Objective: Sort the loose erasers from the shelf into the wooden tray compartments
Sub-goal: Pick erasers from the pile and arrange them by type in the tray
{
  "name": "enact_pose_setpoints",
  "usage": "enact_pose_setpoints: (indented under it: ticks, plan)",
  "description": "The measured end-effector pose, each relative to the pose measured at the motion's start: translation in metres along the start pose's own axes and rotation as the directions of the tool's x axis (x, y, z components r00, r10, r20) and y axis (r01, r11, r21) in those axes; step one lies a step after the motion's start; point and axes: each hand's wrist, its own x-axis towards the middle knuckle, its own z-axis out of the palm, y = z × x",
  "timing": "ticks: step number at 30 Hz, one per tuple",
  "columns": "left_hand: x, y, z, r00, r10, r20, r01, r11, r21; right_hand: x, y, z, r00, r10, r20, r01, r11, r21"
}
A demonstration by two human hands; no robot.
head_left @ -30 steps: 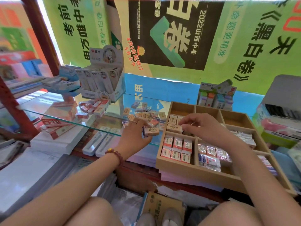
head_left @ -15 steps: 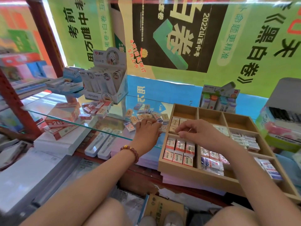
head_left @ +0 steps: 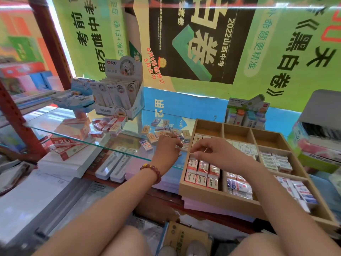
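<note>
At 6 o'clock, nearest, bare knees (head_left: 125,242) flank a cardboard box (head_left: 184,239). The wooden tray (head_left: 203,195) lies at 4 o'clock. Its near-left compartment is packed with red-and-white erasers (head_left: 201,174) in two rows. The right hand (head_left: 212,154) hangs over the next compartment back, which holds cream erasers (head_left: 198,139). Its fingers are curled with the tips down, and I cannot tell whether they pinch one. At its 9 o'clock, just beside the tray's left wall, the left hand (head_left: 167,147), with a bead bracelet (head_left: 151,171) on the wrist, curls over the loose erasers (head_left: 166,129) on the glass shelf (head_left: 132,126). Its grip is hidden. Farther off, at 11 o'clock, a stationery display box (head_left: 120,95) stands before green posters (head_left: 276,52).
</note>
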Motion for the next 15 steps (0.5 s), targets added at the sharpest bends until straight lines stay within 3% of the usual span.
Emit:
enact_pose_setpoints:
  ticks: [4, 6, 9, 15]
  plan:
    - [0.003, 0.004, -0.004, 0.997, -0.063, -0.040, 0.068, 0.987, 0.149, 0.001, -0.004, 0.002, 1.000, -0.014, 0.009, 0.014, 1.000, 0.011]
    - [0.001, 0.006, -0.005, 0.997, -0.068, -0.040, 0.071, 0.995, 0.068, 0.001, -0.005, 0.003, 1.000, -0.022, 0.013, 0.022, 1.000, 0.009]
    - [-0.004, 0.005, -0.007, 0.997, 0.006, -0.071, -0.010, 0.998, -0.059, 0.001, -0.005, 0.003, 0.999, -0.029, 0.016, 0.029, 1.000, 0.005]
    - [-0.007, -0.005, -0.006, 0.975, 0.174, -0.140, -0.174, 0.985, 0.014, 0.000, 0.000, 0.000, 1.000, -0.017, 0.002, 0.017, 1.000, 0.020]
